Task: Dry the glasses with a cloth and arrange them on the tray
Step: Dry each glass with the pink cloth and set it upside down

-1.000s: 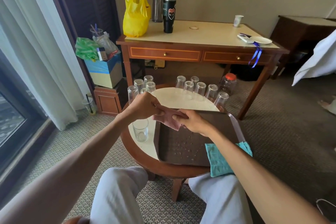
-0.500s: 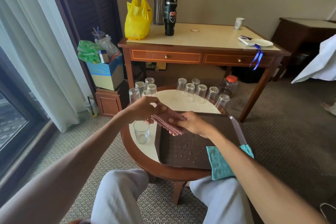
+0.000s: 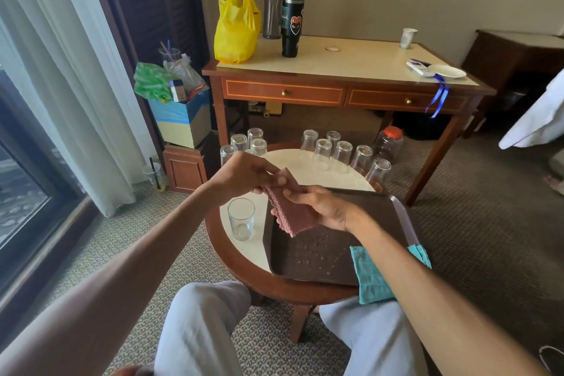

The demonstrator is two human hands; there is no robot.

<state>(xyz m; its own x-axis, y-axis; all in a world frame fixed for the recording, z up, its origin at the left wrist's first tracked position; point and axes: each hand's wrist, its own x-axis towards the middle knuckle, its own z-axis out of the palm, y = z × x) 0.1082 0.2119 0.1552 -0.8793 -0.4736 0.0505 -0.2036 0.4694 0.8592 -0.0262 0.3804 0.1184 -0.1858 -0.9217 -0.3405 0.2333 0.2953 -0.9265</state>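
I judge this the preparing step: the left hand and the right hand both pinch the pink cloth between them, over the tray; the next move is to take the glass just under the left hand.

Both hands mid-frame hold pink cloth over brown tray: left hand pinches top edge, right hand grips folded part. Upright glass just left of tray; upside-down glasses behind, on round table.

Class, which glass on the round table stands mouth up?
The lone glass just left of the tray; the other glasses stand upside down farther back.
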